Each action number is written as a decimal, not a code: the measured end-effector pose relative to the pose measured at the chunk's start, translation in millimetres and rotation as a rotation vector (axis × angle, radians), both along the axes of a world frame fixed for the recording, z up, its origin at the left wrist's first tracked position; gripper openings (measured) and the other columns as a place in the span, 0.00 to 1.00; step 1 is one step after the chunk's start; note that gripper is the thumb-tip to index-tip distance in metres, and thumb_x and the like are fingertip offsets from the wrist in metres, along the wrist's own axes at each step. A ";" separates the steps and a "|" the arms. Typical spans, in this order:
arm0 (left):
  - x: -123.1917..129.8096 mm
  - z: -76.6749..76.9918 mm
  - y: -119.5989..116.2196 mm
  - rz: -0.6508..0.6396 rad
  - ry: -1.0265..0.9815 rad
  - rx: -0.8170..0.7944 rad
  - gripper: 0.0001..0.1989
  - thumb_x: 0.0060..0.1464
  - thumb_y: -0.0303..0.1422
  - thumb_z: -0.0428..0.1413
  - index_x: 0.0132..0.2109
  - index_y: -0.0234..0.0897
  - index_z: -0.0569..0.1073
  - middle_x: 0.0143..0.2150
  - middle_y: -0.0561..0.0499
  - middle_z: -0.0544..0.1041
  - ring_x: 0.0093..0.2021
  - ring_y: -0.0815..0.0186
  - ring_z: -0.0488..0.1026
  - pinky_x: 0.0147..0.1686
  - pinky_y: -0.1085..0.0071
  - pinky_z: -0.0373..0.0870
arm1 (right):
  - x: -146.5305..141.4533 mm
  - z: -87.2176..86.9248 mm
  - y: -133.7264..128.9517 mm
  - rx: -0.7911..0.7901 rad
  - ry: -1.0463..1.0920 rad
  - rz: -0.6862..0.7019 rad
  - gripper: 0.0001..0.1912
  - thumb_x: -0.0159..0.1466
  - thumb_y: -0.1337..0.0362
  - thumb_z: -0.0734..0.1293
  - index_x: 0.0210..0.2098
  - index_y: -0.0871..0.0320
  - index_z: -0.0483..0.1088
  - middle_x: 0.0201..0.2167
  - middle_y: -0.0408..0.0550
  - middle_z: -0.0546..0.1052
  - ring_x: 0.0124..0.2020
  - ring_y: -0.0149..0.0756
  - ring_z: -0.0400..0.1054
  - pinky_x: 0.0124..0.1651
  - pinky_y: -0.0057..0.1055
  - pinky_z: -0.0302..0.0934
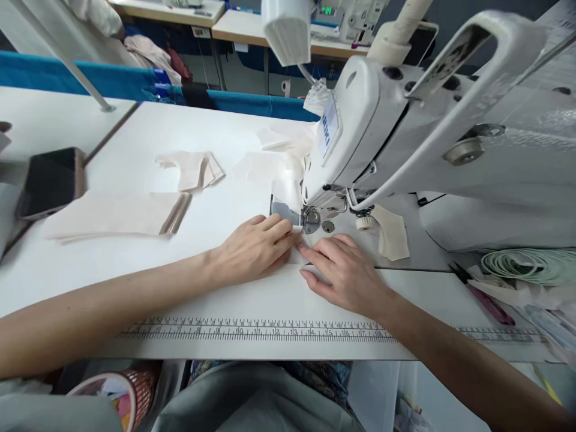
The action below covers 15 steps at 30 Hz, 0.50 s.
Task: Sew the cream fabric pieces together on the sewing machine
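My left hand (pixel 263 246) lies just left of the sewing machine's presser foot (pixel 310 217). Its fingers are curled and pressed together on a small white fabric piece (pixel 296 257), partly hidden beneath them. From the other side, my right hand (pixel 339 270) touches the same cloth with its index fingertip, thumb spread apart below. The white sewing machine (pixel 355 114) stands over the work. Behind my left hand, pale cloth (pixel 288 180) trails back beside the machine head. A cream fabric scrap (pixel 391 233) rests under the machine arm, to the right of my right hand.
To the left lie a stack of cut cream pieces (pixel 121 216), a smaller pile (pixel 193 170) and a phone (pixel 51 183). A printed ruler (pixel 274 330) runs along the table's front edge. At right are thread snips (pixel 488 300) and coiled pale green cord (pixel 531 265). A basket (pixel 135 390) stands below.
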<state>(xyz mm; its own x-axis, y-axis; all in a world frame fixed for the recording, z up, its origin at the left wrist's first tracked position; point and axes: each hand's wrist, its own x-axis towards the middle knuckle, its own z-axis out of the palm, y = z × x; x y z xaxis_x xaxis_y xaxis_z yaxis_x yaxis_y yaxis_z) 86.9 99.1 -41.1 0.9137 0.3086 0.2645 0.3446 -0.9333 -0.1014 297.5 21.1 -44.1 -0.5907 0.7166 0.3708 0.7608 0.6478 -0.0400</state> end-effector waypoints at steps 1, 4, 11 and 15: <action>0.9 0.3 2.3 0.031 0.008 0.002 0.15 0.65 0.32 0.46 0.52 0.30 0.71 0.42 0.43 0.73 0.40 0.59 0.69 0.35 0.65 0.66 | 0.2 0.4 -0.1 0.003 -0.004 0.005 0.16 0.67 0.63 0.60 0.49 0.64 0.71 0.32 0.50 0.72 0.35 0.37 0.65 0.46 0.39 0.61; 1.5 0.8 7.8 0.145 0.019 0.022 0.18 0.64 0.34 0.47 0.56 0.30 0.69 0.42 0.42 0.72 0.40 0.57 0.68 0.33 0.64 0.65 | 0.0 2.3 -1.1 0.011 -0.023 0.010 0.16 0.67 0.63 0.60 0.49 0.66 0.71 0.32 0.50 0.72 0.34 0.37 0.65 0.45 0.39 0.61; -3.1 8.7 3.0 0.162 -0.107 0.003 0.16 0.65 0.33 0.45 0.53 0.32 0.72 0.46 0.42 0.74 0.42 0.57 0.69 0.34 0.64 0.67 | -3.5 4.4 -7.1 0.077 -0.070 -0.078 0.15 0.66 0.61 0.62 0.45 0.66 0.73 0.30 0.49 0.73 0.32 0.36 0.64 0.44 0.38 0.59; -2.5 9.7 -12.2 0.047 -0.076 -0.012 0.16 0.65 0.33 0.46 0.50 0.29 0.74 0.51 0.41 0.75 0.49 0.55 0.71 0.41 0.61 0.70 | -5.3 4.5 -9.4 0.089 -0.048 -0.052 0.14 0.66 0.61 0.62 0.42 0.65 0.74 0.29 0.48 0.73 0.33 0.36 0.65 0.44 0.37 0.59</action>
